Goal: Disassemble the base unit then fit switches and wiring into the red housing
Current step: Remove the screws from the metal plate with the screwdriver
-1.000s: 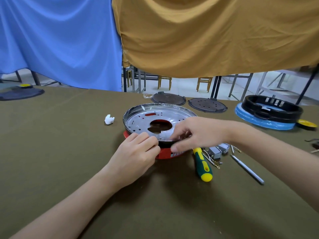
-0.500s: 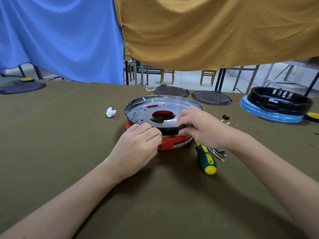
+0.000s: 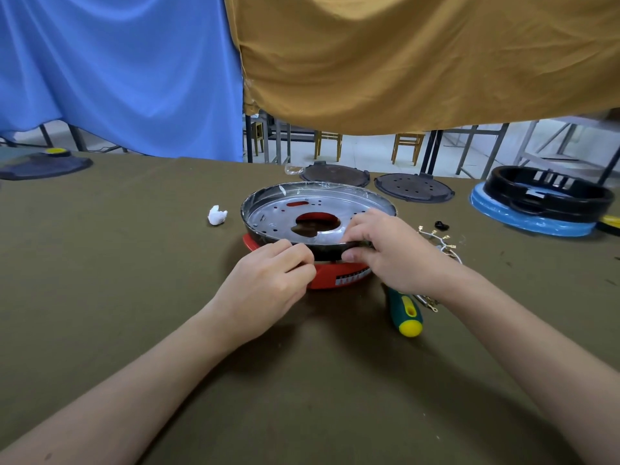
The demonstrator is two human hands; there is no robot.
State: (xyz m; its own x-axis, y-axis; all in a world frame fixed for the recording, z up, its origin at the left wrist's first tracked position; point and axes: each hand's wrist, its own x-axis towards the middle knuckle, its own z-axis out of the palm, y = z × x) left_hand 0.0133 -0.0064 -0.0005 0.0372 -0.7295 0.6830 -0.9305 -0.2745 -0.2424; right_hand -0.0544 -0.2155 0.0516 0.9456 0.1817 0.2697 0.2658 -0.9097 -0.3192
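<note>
done: metal pan (image 3: pixel 315 209) sits loose on the red housing (image 3: pixel 330 278).
hands: left hand (image 3: pixel 268 286) and right hand (image 3: pixel 389 250) both pinch its near rim.
left: wiring (image 3: pixel 439 245) unfitted beside the screwdriver (image 3: pixel 404 313).

Blue drape (image 3: pixel 117 68) and ochre drape (image 3: pixel 419 55) hang above wooden chairs (image 3: pixel 406 146).

An olive-cloth table (image 3: pixel 134 297) carries the red housing (image 3: pixel 330 279) under both hands. Left of the left hand (image 3: pixel 268 290) lies a white scrap (image 3: pixel 217 215); beneath the right hand (image 3: pixel 391 253) a green-yellow screwdriver (image 3: pixel 405 312) and what look like wire terminals (image 3: pixel 439 241).
</note>
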